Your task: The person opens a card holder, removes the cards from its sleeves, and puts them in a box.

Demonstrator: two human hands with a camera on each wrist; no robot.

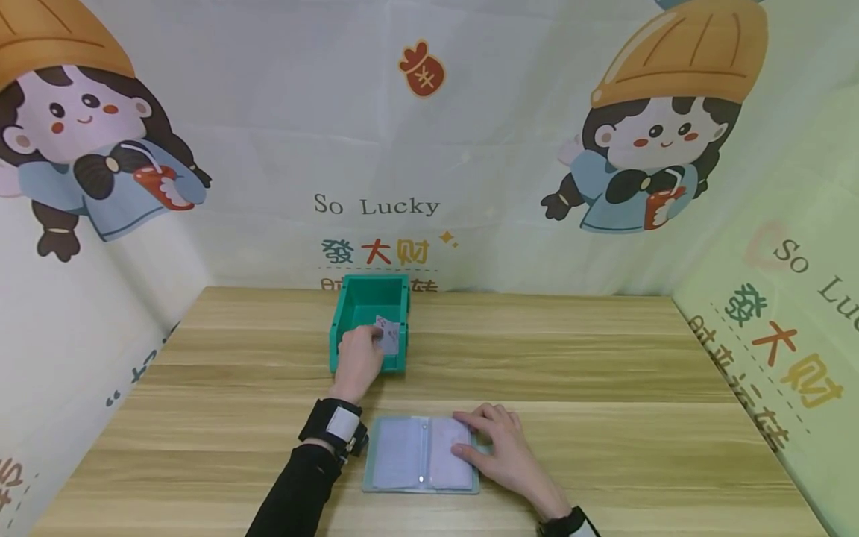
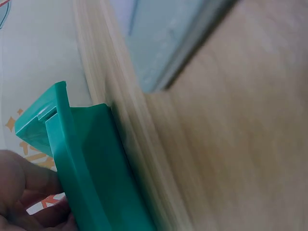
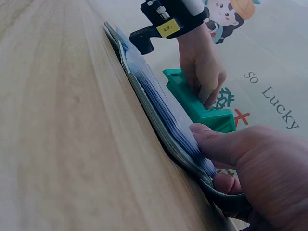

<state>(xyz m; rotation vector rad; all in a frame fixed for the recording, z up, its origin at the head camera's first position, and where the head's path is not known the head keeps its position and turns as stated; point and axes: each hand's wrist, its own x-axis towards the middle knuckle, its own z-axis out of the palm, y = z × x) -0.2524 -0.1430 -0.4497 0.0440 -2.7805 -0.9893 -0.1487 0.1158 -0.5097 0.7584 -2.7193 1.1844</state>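
Observation:
A green plastic bin (image 1: 369,322) stands on the wooden table (image 1: 604,373), open at the top. My left hand (image 1: 359,360) reaches over its near edge and pinches a small card (image 1: 387,334) above the bin (image 3: 202,108). Nearer to me lies an open card album (image 1: 421,453) with clear sleeves. My right hand (image 1: 499,447) rests on its right page, fingers spread flat, thumb at the page edge (image 3: 216,144). The left wrist view shows the bin's wall (image 2: 91,163) close up and a corner of the album (image 2: 163,43).
Printed cartoon backdrops (image 1: 429,149) wall the table at the back and on both sides. Bare wood stretches to the right (image 1: 637,418) and left (image 1: 221,403) of the album.

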